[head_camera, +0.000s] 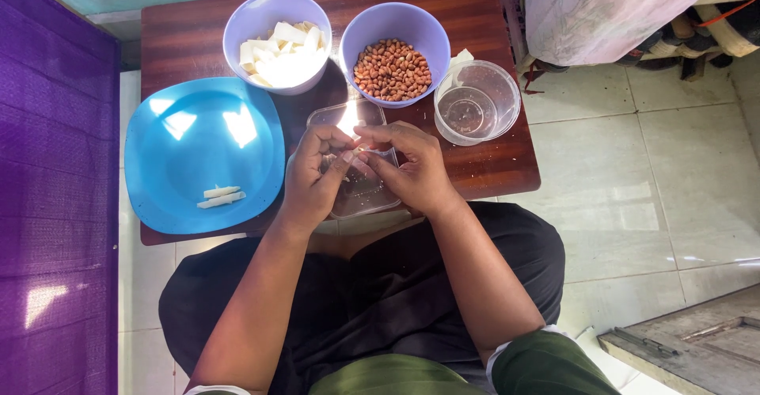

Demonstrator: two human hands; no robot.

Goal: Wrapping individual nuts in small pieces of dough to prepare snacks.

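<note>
Pinching something small, perhaps dough, both hands (366, 165) over clear tray (360, 193).

Around the blue plate (190, 138), which carries two pale rolled pieces (221, 197), a peanut bowl (392, 69) (lilac) and an empty clear tub (476, 102) are seen rightward.

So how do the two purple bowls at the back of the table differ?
The left purple bowl holds pale white pieces, piled toward its right side; the right purple bowl holds reddish-brown peanuts, heaped in its middle. The left one looks lighter, lit by sun; the right one is a deeper purple. Both are round, and stand side by side on the wooden table.
</note>
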